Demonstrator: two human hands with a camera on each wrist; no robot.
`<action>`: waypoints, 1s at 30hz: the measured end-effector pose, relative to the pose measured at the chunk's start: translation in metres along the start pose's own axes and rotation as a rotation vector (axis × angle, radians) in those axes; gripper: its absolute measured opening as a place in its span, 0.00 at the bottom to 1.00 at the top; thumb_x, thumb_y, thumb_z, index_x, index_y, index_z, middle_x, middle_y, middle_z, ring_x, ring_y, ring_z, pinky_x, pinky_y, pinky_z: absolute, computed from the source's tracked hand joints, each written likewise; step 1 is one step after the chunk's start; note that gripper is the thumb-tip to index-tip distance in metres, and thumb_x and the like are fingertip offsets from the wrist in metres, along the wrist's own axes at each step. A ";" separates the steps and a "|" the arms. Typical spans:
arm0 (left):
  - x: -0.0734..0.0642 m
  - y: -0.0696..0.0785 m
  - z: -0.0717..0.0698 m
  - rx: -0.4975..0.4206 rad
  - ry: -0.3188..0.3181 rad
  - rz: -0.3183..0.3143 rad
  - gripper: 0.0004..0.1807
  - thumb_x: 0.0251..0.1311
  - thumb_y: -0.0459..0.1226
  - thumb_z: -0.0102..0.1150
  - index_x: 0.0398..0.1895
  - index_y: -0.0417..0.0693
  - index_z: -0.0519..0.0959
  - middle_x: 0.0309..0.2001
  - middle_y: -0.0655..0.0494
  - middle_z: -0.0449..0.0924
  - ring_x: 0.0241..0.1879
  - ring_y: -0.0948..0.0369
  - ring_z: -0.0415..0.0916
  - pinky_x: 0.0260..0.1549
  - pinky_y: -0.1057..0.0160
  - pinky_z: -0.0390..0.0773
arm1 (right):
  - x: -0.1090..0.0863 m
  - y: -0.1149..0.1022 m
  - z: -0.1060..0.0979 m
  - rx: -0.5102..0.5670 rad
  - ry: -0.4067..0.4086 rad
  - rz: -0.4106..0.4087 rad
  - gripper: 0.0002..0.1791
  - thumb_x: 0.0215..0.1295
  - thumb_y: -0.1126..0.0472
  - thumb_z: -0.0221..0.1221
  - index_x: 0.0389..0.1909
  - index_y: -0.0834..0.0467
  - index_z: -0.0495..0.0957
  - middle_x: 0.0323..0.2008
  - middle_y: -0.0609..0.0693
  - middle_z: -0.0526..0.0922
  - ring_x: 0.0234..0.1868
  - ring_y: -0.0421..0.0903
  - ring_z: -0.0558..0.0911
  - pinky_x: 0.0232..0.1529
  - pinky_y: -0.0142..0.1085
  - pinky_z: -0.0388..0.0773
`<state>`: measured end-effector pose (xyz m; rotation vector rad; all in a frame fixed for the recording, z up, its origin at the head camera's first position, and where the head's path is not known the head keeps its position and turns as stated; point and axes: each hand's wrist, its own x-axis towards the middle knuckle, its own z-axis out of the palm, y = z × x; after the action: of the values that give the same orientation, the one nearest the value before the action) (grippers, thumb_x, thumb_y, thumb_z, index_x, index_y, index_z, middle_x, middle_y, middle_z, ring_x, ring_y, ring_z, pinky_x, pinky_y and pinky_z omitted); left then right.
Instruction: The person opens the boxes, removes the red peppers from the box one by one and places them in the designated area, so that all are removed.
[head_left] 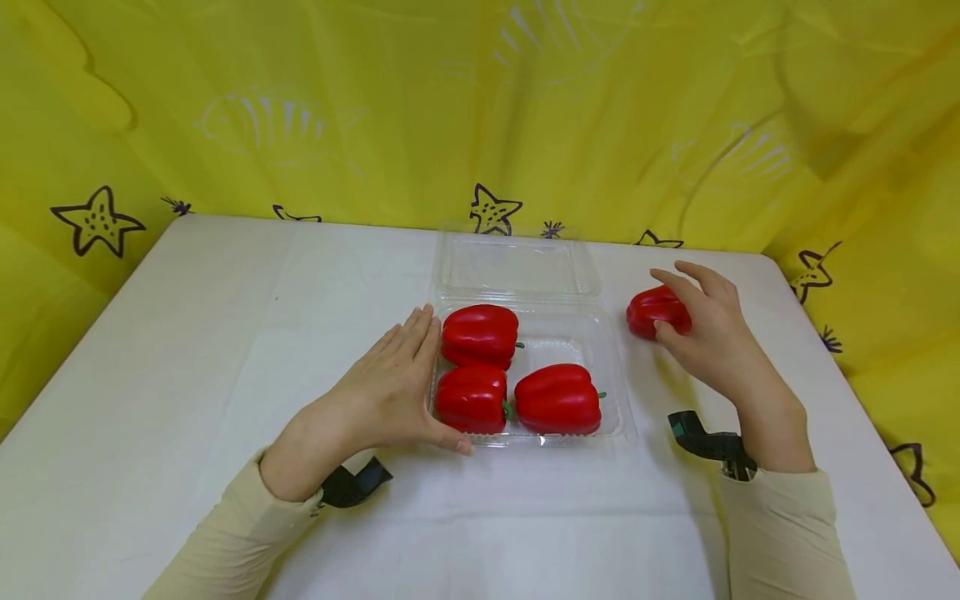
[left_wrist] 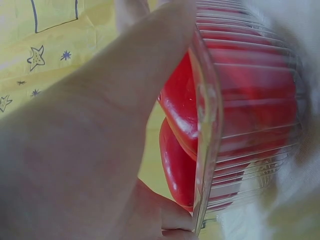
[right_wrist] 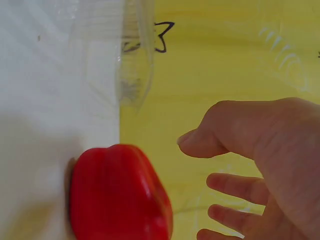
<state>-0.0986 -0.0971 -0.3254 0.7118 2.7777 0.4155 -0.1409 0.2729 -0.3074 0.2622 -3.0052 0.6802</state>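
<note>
A clear plastic clamshell box [head_left: 555, 348] lies open on the table with three red bell peppers inside: one at the back left [head_left: 478, 333], one at the front left [head_left: 471, 402], one at the front right [head_left: 557, 402]. My left hand [head_left: 393, 387], fingers straight, rests along the box's left side, the thumb by its front edge. In the left wrist view red shows through the ribbed wall [left_wrist: 250, 100]. Another red bell pepper [head_left: 643, 312] lies on the table right of the box. My right hand [head_left: 708, 333] is over it, thumb and fingers spread; the right wrist view shows a gap between thumb and pepper [right_wrist: 117, 195].
The box's clear lid [head_left: 517, 268] is folded back toward the table's far edge. A yellow curtain [head_left: 405, 108] with fish and starfish drawings hangs behind and beside the white table [head_left: 187, 350]. Black wrist mounts [head_left: 708, 437] stick out below the hands.
</note>
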 end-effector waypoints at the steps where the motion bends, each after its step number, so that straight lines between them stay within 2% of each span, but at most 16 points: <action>1: 0.000 0.000 0.000 0.000 -0.001 0.001 0.77 0.35 0.73 0.69 0.77 0.32 0.45 0.80 0.39 0.41 0.80 0.45 0.37 0.77 0.46 0.48 | -0.001 -0.003 -0.001 0.001 0.004 -0.004 0.36 0.60 0.69 0.61 0.71 0.59 0.65 0.74 0.67 0.53 0.75 0.69 0.47 0.61 0.73 0.63; 5: 0.000 0.000 0.000 -0.002 -0.003 0.001 0.77 0.35 0.73 0.69 0.77 0.32 0.45 0.80 0.39 0.40 0.80 0.45 0.37 0.77 0.46 0.48 | -0.004 -0.014 -0.004 0.015 0.022 -0.033 0.36 0.61 0.69 0.61 0.71 0.57 0.66 0.74 0.65 0.55 0.74 0.68 0.50 0.61 0.72 0.64; 11: 0.000 0.000 0.000 0.003 -0.007 -0.006 0.77 0.35 0.72 0.69 0.77 0.32 0.45 0.80 0.39 0.40 0.80 0.45 0.37 0.77 0.46 0.48 | -0.009 -0.029 -0.005 0.018 0.036 -0.118 0.34 0.61 0.70 0.62 0.69 0.58 0.67 0.72 0.65 0.59 0.72 0.68 0.55 0.58 0.70 0.70; 18: 0.000 0.000 0.000 -0.002 0.006 -0.001 0.77 0.35 0.73 0.69 0.77 0.32 0.45 0.80 0.39 0.40 0.80 0.45 0.37 0.77 0.46 0.48 | -0.013 -0.046 -0.003 0.018 0.062 -0.210 0.30 0.62 0.65 0.65 0.66 0.59 0.71 0.69 0.64 0.64 0.67 0.66 0.63 0.52 0.63 0.78; 20: 0.000 0.000 0.000 -0.003 0.005 -0.003 0.77 0.35 0.72 0.69 0.77 0.32 0.45 0.80 0.39 0.40 0.80 0.45 0.37 0.77 0.46 0.49 | -0.014 -0.051 -0.001 0.019 0.042 -0.235 0.30 0.63 0.64 0.65 0.66 0.58 0.71 0.68 0.63 0.65 0.67 0.64 0.64 0.50 0.61 0.80; 25: -0.001 -0.001 0.000 -0.008 -0.006 -0.015 0.77 0.35 0.72 0.69 0.77 0.33 0.44 0.80 0.40 0.40 0.80 0.45 0.37 0.76 0.45 0.49 | -0.017 -0.059 0.002 0.024 -0.028 -0.273 0.30 0.65 0.59 0.64 0.68 0.57 0.70 0.68 0.61 0.66 0.68 0.62 0.64 0.58 0.62 0.75; 30: 0.000 0.000 0.001 -0.007 -0.001 -0.008 0.77 0.35 0.73 0.69 0.77 0.33 0.44 0.80 0.39 0.40 0.80 0.45 0.37 0.76 0.46 0.49 | -0.021 -0.067 0.003 0.020 -0.134 -0.258 0.32 0.65 0.55 0.64 0.69 0.53 0.68 0.69 0.58 0.65 0.69 0.60 0.64 0.60 0.62 0.74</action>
<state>-0.0982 -0.0976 -0.3260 0.6989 2.7759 0.4237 -0.1084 0.2151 -0.2832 0.7088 -3.0089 0.6914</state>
